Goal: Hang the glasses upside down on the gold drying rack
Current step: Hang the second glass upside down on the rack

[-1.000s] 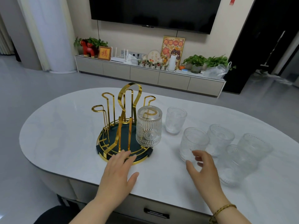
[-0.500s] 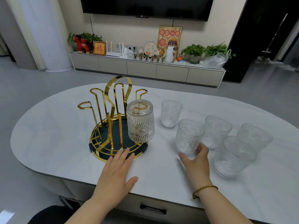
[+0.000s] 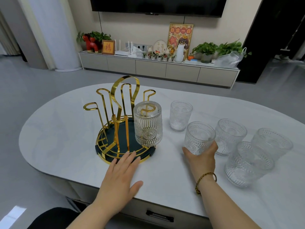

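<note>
Clear ribbed glass in the right hand [image 3: 200,158], the held tumbler [image 3: 198,138] embossed with a round flower medallion low on its wall. Same clear ribbing on the upright glasses [image 3: 231,136] just beyond that grip. Left of it, the hung glass [image 3: 148,123] shows vertical fluting up top and a sunburst rosette lower down. It sits on a shiny gold rack [image 3: 123,103] over a dark green tray [image 3: 122,139] rimmed in gold. The tabletop [image 3: 66,129] is pale white-grey marble with faint veining. On the gripping wrist, a gold-and-dark braided bracelet [image 3: 205,180].
</note>
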